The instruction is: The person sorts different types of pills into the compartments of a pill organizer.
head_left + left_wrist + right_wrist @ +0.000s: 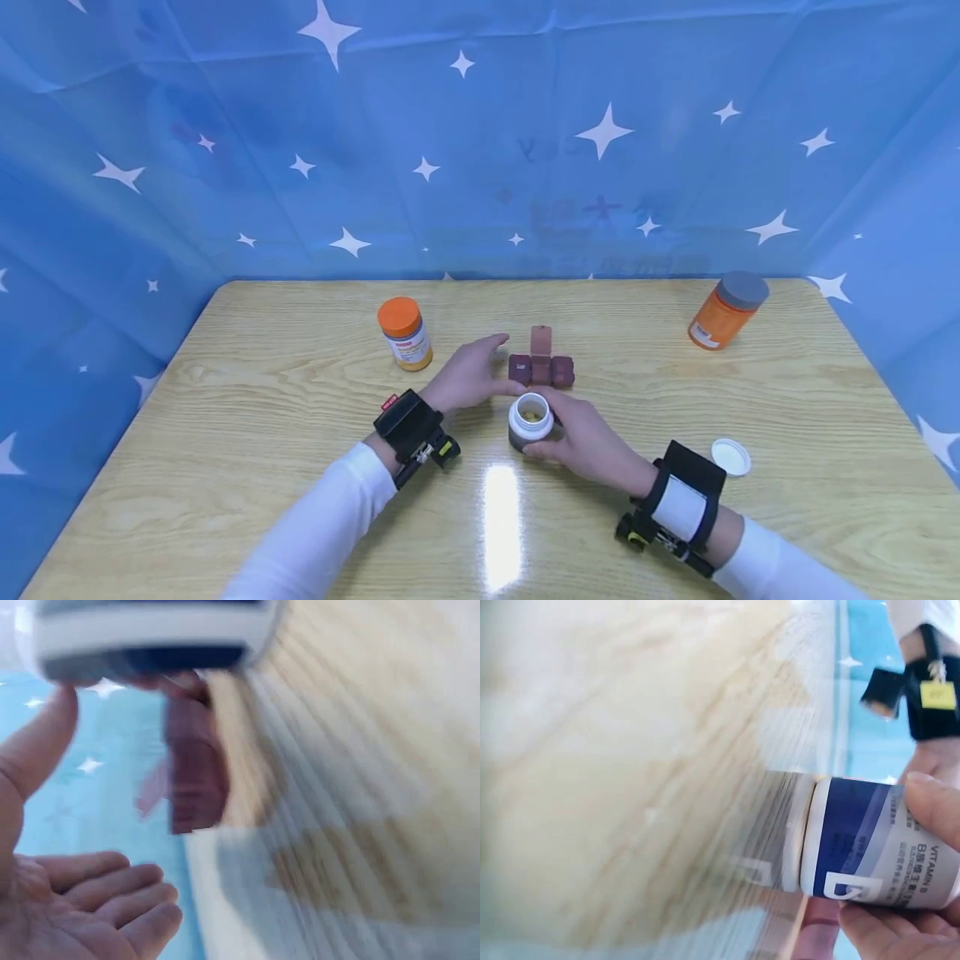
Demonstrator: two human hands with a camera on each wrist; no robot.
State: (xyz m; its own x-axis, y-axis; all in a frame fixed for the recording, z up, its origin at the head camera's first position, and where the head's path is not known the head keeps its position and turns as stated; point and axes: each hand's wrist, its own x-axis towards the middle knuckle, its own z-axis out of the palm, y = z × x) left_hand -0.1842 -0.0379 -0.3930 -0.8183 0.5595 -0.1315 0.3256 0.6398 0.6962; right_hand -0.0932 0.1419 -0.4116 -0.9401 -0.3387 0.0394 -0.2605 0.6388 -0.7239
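Observation:
My right hand grips a white vitamin B bottle with a blue label, fingers and thumb round its side. In the head view the uncapped bottle stands upright, with yellowish pills inside. A small dark-red pill box lies just beyond it, its middle lid raised. My left hand reaches beside the box and bottle, thumb and fingers spread. The left wrist view shows this hand with straight fingers and an empty palm, its thumb tip close to the bottle; contact is unclear.
A white cap lies on the wooden table to the right. An orange-capped bottle stands at the back left, and an orange bottle with a grey cap at the back right. A blue starry curtain hangs behind.

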